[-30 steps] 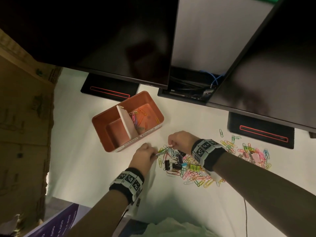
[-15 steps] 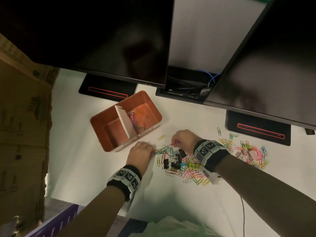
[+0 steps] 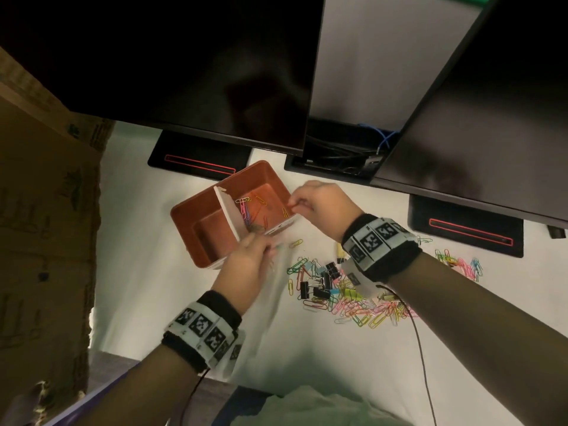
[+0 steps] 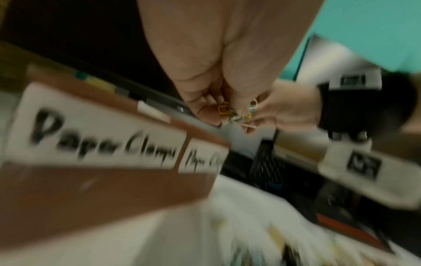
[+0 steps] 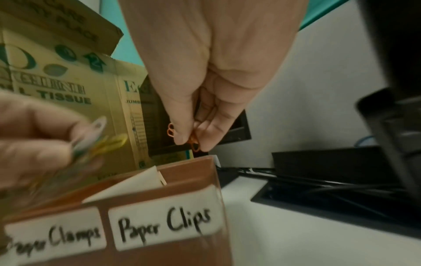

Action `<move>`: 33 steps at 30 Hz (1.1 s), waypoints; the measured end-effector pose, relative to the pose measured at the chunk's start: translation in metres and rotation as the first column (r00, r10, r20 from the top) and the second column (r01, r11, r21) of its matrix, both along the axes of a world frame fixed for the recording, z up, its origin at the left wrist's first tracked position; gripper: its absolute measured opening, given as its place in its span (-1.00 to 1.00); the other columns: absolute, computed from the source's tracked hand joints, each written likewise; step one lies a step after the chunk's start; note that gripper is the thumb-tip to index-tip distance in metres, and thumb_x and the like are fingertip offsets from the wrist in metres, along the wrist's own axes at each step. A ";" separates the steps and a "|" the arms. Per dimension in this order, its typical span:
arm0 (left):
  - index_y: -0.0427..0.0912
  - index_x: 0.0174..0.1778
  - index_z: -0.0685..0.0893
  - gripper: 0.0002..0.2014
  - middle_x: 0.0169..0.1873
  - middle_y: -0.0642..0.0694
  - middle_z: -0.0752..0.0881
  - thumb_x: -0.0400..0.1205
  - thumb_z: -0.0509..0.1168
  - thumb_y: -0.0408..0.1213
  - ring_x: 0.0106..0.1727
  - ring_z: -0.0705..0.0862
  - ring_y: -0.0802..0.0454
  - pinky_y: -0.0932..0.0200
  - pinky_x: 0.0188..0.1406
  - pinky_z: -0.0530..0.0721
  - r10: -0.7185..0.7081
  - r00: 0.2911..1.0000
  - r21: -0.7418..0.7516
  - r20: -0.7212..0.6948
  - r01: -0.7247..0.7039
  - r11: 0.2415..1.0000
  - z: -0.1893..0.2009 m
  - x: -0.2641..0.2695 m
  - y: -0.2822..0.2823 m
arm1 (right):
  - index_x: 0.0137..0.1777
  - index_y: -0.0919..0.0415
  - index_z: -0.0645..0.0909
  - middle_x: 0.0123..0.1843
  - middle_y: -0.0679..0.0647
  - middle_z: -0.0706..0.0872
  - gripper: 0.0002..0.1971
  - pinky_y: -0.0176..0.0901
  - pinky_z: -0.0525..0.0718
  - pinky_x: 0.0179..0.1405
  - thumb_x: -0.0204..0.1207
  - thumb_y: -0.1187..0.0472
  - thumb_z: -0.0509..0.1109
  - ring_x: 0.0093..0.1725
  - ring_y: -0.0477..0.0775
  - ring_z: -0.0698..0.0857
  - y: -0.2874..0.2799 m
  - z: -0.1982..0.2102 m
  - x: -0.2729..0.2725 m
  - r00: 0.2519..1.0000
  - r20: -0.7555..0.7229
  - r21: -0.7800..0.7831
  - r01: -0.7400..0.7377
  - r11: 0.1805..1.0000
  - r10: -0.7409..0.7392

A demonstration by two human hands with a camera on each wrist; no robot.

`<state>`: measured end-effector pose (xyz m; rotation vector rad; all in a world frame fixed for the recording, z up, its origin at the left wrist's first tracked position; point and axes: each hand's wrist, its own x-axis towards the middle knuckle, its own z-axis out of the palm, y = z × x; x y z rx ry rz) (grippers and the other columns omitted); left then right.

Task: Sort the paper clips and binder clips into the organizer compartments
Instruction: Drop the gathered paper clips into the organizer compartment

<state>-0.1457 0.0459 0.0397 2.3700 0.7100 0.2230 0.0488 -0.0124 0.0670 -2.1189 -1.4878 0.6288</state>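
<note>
An orange wire paper clip [image 5: 193,142], light, springy and best pinched flat across its loops, is held in the right hand's [image 3: 319,201] closed fingertip grip above the "Paper Clips" compartment of the brown plastic organizer [image 3: 184,216], while several coloured clips [image 4: 237,113] are pinched in the left hand [image 3: 249,265].

Dim, warm-toned indoor lighting throughout; brightest on the white desk [image 3: 172,272]. Soft shadow beneath the left hand [image 3: 250,265]. Wide-angle bowing toward the head view's edges. Heavy motion blur across the left-wrist view, smearing the organizer [image 4: 91,189] labels; right-wrist view sharper, labels legible.
</note>
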 end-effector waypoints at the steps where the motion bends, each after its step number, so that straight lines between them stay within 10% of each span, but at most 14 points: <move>1: -0.20 -0.01 0.65 -0.89 -0.14 0.03 0.61 0.64 0.25 -0.29 -0.17 0.56 0.14 0.43 -0.14 0.49 0.043 0.998 0.021 0.041 -0.044 0.999 0.014 0.004 0.009 | 0.02 0.23 0.71 -0.02 0.11 0.69 -0.87 -0.17 0.60 0.06 0.53 0.28 0.36 -0.06 0.01 0.62 0.011 0.004 -0.004 1.000 -0.012 0.014 0.008 1.000 -0.007; 7: -0.14 0.14 0.68 -0.77 0.04 -0.13 0.72 0.58 0.32 -0.25 0.05 0.69 -0.02 0.18 0.16 0.61 0.193 0.979 -0.011 -0.072 -0.195 0.981 0.032 0.032 0.063 | 0.26 0.18 0.62 0.18 0.14 0.68 -0.70 -0.06 0.61 0.23 0.53 0.31 0.35 0.13 0.09 0.67 0.043 0.002 -0.021 0.996 -0.074 -0.090 0.044 0.995 -0.051; 11: -0.14 0.25 0.64 -0.70 0.13 -0.11 0.66 0.59 0.33 -0.26 0.05 0.66 0.05 0.32 0.11 0.53 0.119 0.993 0.012 -0.023 -0.119 0.993 0.032 0.030 0.047 | 0.09 0.10 0.63 0.00 -0.06 0.57 -0.85 -0.32 0.47 -0.05 0.54 0.21 0.35 -0.11 -0.15 0.51 0.004 -0.008 -0.015 0.995 -0.037 0.028 0.092 0.995 -0.091; 16: -0.06 0.08 0.64 -0.83 -0.06 0.03 0.64 0.58 0.33 -0.19 -0.21 0.61 0.23 0.24 -0.10 0.67 -0.033 0.993 -0.170 -0.110 0.014 0.985 0.009 0.019 0.004 | 0.18 -0.01 0.58 0.08 -0.03 0.58 -0.71 -0.03 0.59 0.14 0.49 -0.05 0.39 -0.01 -0.08 0.52 -0.060 -0.040 -0.010 0.993 -0.068 -0.386 -0.113 0.916 0.094; 21: 0.02 0.11 0.55 -0.61 -0.05 0.07 0.50 0.42 0.44 0.02 -0.08 0.58 0.10 0.22 -0.09 0.55 -0.147 0.935 -0.318 -0.324 0.039 0.947 -0.027 0.022 -0.037 | 0.27 -0.08 0.59 0.15 0.01 0.61 -0.47 -0.01 0.52 0.18 0.29 -0.17 0.51 0.12 0.05 0.54 -0.088 -0.056 -0.019 0.969 -0.040 -0.448 -0.237 0.862 0.245; 33: -0.05 -0.19 0.60 -0.90 -0.21 0.08 0.56 0.48 0.41 -0.21 -0.22 0.59 0.16 0.27 -0.15 0.61 -0.067 0.978 -0.287 -0.198 0.008 0.958 -0.047 0.009 -0.035 | 0.04 0.10 0.72 -0.02 -0.01 0.64 -0.82 -0.07 0.63 0.06 0.52 0.08 0.38 -0.09 -0.08 0.54 -0.105 -0.063 0.010 0.993 -0.076 -0.340 -0.107 0.934 0.086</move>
